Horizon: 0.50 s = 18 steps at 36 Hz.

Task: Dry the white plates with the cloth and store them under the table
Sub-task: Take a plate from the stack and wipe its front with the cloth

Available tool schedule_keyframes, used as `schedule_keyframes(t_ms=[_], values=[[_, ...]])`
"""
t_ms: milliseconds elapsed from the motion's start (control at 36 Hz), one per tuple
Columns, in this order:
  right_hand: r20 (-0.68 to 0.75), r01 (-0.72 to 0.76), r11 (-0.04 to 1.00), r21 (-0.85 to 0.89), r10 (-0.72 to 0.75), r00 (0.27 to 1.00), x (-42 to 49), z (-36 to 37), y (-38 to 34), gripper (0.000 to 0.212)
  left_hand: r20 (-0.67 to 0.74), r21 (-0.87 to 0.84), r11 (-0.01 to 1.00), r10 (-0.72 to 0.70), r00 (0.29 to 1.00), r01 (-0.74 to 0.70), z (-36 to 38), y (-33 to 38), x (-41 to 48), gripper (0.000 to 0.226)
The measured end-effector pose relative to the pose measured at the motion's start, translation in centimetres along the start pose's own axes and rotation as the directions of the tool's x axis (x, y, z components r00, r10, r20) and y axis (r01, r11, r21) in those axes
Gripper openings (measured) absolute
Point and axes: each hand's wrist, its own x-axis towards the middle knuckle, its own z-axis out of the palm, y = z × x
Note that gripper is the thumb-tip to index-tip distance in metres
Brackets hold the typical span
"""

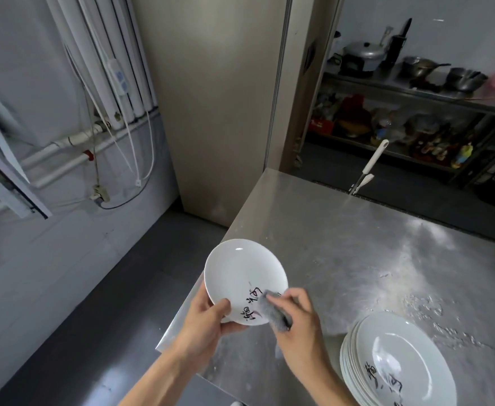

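White plate [240,273]: held up, tilted, face toward the camera, over the near left corner of the counter [357,244], clear of the surface. Black handwritten marks on its lower part. Left hand [208,320]: grip closed on the plate's lower left rim, thumb on the face, fingers behind. Right hand [296,320]: grip closed round a wadded grey cloth [272,309], which is pressed on the lower right of the plate's face, partly over the marks. Stack of white plates [398,361]: on the counter at lower right, well apart from the held plate; the top one has black marks too and a patch of glare in its well. Counter is bare steel, with whitish smears and flecks across its right half. White-handled tool [369,168] stands tilted at the counter's far edge; kind cannot be told. Beyond it, a metal shelf rack [416,89] against the back wall: pots [363,54] and pans on the upper level, something pink at its right end, mixed clutter on the level below. Left of the counter, dark floor [94,303]; white pipes [73,139] and loose cables on the wall.
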Motion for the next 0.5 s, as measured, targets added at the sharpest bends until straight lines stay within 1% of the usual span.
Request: schedule_keyframes(t_ms=[56,139,167,194,222,278,306,333,361,389,444,472,500], values=[[0.044,0.000,1.000,0.002,0.000,0.999,0.1,0.0,0.3,0.042,-0.018,0.006,1.000,-0.002,1.000,0.003,0.2,-0.1,-0.1,0.071],[-0.031,-0.109,0.993,-0.045,0.108,0.994,1.1,-0.8,0.5,0.028,-0.029,0.025,1.000,-0.006,1.000,0.007,0.6,0.1,-0.5,0.071],[-0.017,-0.091,0.993,-0.068,0.090,0.996,1.2,-0.8,0.3,0.025,-0.026,0.030,1.000,-0.007,1.000,0.008,0.8,0.1,-0.7,0.070],[0.042,-0.026,0.996,-0.085,0.030,0.999,1.0,-0.7,-0.2,0.025,-0.021,0.035,0.999,-0.007,1.000,0.007,1.0,0.1,-0.9,0.070],[0.134,0.065,0.993,-0.094,-0.052,0.990,0.6,-0.5,-0.8,0.026,-0.018,0.037,0.999,-0.005,1.000,0.006,1.2,0.2,-0.9,0.069],[0.300,0.239,0.961,-0.137,-0.189,0.935,-0.4,-0.2,-1.8,0.031,-0.047,0.028,1.000,-0.001,0.999,0.003,1.3,0.3,-1.0,0.068],[0.340,0.300,0.934,-0.192,-0.224,0.913,-0.6,-0.2,-2.0,0.040,-0.068,0.020,1.000,-0.002,0.998,0.003,1.4,0.3,-0.9,0.065],[0.357,0.358,0.900,-0.250,-0.257,0.898,-0.5,-0.3,-2.0,0.048,-0.078,0.015,1.000,-0.004,0.997,0.005,1.5,0.4,-0.9,0.063],[0.353,0.408,0.860,-0.306,-0.296,0.887,-0.1,-0.5,-1.9,0.051,-0.081,0.019,1.000,-0.010,0.997,0.011,1.6,0.4,-1.0,0.061],[0.342,0.453,0.820,-0.348,-0.339,0.876,0.4,-0.5,-1.7,0.049,-0.079,0.032,0.999,-0.014,0.997,0.016,1.8,0.5,-1.0,0.060],[0.317,0.496,0.759,-0.422,-0.389,0.865,1.0,-0.5,-1.2,0.042,-0.077,0.069,0.997,-0.016,0.997,0.021,2.0,0.6,-1.1,0.058],[0.298,0.493,0.759,-0.426,-0.397,0.868,1.1,-0.4,-1.0,0.037,-0.064,0.081,0.996,-0.018,0.998,0.023,2.0,0.7,-1.0,0.054],[0.257,0.459,0.789,-0.408,-0.383,0.887,1.2,-0.3,-0.8,0.028,-0.043,0.083,0.996,-0.022,0.999,0.025,1.9,0.9,-1.0,0.050]])
